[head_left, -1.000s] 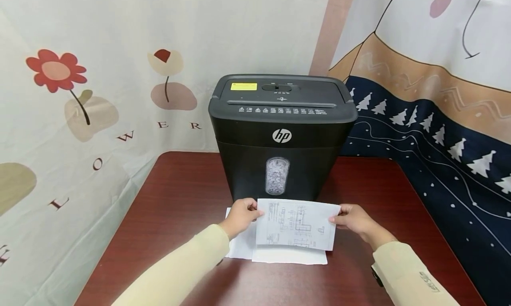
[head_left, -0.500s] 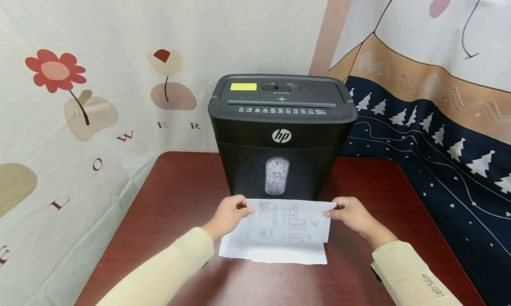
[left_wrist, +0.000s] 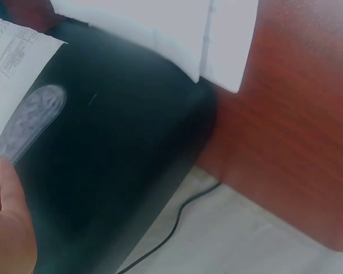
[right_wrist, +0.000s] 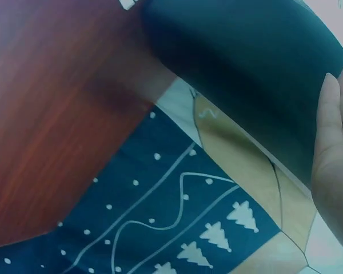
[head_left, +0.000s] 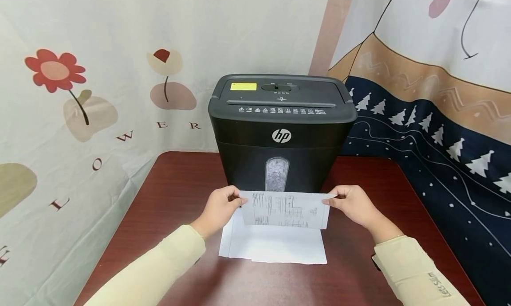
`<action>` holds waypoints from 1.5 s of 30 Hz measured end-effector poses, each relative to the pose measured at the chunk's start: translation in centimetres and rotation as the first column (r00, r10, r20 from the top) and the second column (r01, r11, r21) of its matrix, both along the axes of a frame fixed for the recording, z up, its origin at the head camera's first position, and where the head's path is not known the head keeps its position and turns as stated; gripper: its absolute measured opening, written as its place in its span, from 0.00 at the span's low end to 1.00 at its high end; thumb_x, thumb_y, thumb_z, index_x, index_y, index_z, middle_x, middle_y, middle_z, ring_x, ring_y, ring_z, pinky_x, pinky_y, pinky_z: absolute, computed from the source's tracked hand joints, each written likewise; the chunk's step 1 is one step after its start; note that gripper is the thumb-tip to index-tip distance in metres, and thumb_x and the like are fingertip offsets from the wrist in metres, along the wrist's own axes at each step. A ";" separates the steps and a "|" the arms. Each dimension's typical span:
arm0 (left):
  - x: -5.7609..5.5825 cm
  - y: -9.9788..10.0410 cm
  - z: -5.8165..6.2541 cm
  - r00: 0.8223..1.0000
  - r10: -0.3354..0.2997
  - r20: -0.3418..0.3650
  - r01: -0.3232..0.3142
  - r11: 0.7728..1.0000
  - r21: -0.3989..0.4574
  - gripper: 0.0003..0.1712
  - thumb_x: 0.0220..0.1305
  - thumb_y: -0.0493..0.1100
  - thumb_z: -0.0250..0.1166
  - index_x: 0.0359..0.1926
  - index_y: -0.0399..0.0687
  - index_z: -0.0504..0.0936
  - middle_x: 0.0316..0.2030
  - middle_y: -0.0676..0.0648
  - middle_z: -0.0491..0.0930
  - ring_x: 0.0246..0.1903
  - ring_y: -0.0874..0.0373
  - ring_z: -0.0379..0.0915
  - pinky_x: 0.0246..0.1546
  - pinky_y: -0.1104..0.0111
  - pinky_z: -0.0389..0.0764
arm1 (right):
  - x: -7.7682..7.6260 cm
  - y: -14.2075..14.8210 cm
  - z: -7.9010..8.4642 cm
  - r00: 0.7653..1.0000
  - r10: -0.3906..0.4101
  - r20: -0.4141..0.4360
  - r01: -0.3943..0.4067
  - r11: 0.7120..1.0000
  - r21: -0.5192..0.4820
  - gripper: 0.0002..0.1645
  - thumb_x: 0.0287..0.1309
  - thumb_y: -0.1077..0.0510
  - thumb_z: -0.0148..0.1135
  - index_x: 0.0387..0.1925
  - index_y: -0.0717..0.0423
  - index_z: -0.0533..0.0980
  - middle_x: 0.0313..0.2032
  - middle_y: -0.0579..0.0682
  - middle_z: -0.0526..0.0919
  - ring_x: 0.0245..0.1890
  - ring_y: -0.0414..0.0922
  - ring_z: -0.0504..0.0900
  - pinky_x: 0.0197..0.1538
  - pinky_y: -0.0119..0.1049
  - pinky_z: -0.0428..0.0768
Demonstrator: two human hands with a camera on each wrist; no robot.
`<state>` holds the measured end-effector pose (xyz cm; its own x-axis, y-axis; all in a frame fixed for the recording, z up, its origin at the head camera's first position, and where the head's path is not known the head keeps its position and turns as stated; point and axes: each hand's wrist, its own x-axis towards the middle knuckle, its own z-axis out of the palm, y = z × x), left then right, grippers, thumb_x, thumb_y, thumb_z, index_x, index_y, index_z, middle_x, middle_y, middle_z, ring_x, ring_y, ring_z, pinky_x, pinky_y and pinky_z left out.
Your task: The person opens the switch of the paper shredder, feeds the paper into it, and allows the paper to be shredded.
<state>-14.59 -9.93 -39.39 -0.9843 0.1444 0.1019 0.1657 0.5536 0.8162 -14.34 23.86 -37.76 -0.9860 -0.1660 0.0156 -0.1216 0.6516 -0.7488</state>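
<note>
Between the two hands hangs a printed sheet [head_left: 285, 210], its line drawings and text facing the wearer. Left hand [head_left: 218, 210]: thumb and fingers pinch the sheet near its upper left corner. Right hand [head_left: 355, 206]: same kind of pinch near the upper right corner, thumb on the near face. Below the grip, more white paper [head_left: 275, 246] lies on the red-brown table [head_left: 159, 217], partly covered in view by the held sheet; contact between the two cannot be told. Directly beyond the grip stands a black shredder [head_left: 247, 159], upright, with a clear window [head_left: 277, 174] showing shreds; the sheet's top edge overlaps the window's lower end in the head view. Higher than the grip, on the shredder's top, is the feed slot [head_left: 281, 105]. Past the left hand, the left wrist view shows a dark cord [left_wrist: 180, 217] against pale cloth. Right of the right hand hangs navy fabric [head_left: 423, 142] with white trees.
</note>
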 end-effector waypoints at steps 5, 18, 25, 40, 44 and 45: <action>0.0 -0.1 1.6 0.999 -0.011 -0.033 0.011 1.000 -0.008 0.09 0.59 0.33 0.66 0.25 0.45 0.78 0.22 0.51 0.78 0.23 0.57 0.68 0.26 0.66 0.70 | 0.0 0.2 1.5 1.000 -0.005 -0.018 0.005 1.000 0.012 0.04 0.54 0.60 0.69 0.26 0.55 0.84 0.30 0.49 0.87 0.32 0.45 0.76 0.32 0.37 0.72; -0.3 -0.6 5.5 0.991 -0.016 -0.132 0.009 0.998 -0.055 0.05 0.60 0.35 0.67 0.28 0.45 0.80 0.29 0.50 0.82 0.28 0.57 0.71 0.29 0.66 0.72 | -0.3 0.2 5.0 0.997 0.014 -0.075 -0.012 0.999 0.030 0.03 0.56 0.61 0.67 0.29 0.55 0.84 0.34 0.52 0.87 0.35 0.48 0.78 0.32 0.35 0.75; -0.5 -0.9 7.6 0.982 -0.010 -0.186 0.001 0.999 -0.047 0.06 0.60 0.38 0.68 0.28 0.45 0.80 0.28 0.49 0.81 0.26 0.56 0.69 0.27 0.65 0.70 | -0.7 0.0 7.0 0.991 0.028 -0.131 -0.025 0.999 0.028 0.04 0.58 0.60 0.66 0.31 0.56 0.85 0.36 0.53 0.87 0.37 0.48 0.79 0.32 0.32 0.77; -0.8 -1.2 12.1 0.966 -0.005 -0.258 -0.016 0.997 -0.079 0.04 0.60 0.38 0.67 0.30 0.44 0.81 0.25 0.48 0.80 0.22 0.54 0.64 0.23 0.66 0.65 | -1.0 0.0 11.5 0.960 0.050 -0.277 -0.030 0.997 0.076 0.03 0.57 0.61 0.67 0.32 0.55 0.86 0.34 0.52 0.87 0.32 0.39 0.78 0.31 0.30 0.73; -0.9 -1.2 13.2 0.959 0.008 -0.283 -0.034 0.996 -0.086 0.05 0.60 0.38 0.67 0.29 0.43 0.80 0.23 0.48 0.79 0.22 0.54 0.65 0.24 0.66 0.66 | -1.2 -0.1 12.7 0.950 0.058 -0.307 -0.036 0.997 0.075 0.03 0.57 0.61 0.67 0.32 0.57 0.85 0.35 0.54 0.87 0.33 0.35 0.80 0.32 0.29 0.74; -0.9 -1.2 13.5 0.957 0.013 -0.288 -0.038 0.996 -0.083 0.06 0.60 0.38 0.67 0.28 0.43 0.80 0.23 0.47 0.80 0.22 0.54 0.65 0.24 0.66 0.66 | -1.2 -0.2 13.1 0.949 0.055 -0.310 -0.034 0.997 0.073 0.04 0.57 0.61 0.67 0.33 0.57 0.85 0.36 0.54 0.87 0.33 0.34 0.80 0.33 0.29 0.74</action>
<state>-15.49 -11.13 -25.87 -0.9188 0.1403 0.3691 0.3709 0.6272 0.6849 -15.55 23.70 -24.70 -0.9253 -0.2210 0.3081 -0.3720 0.6866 -0.6247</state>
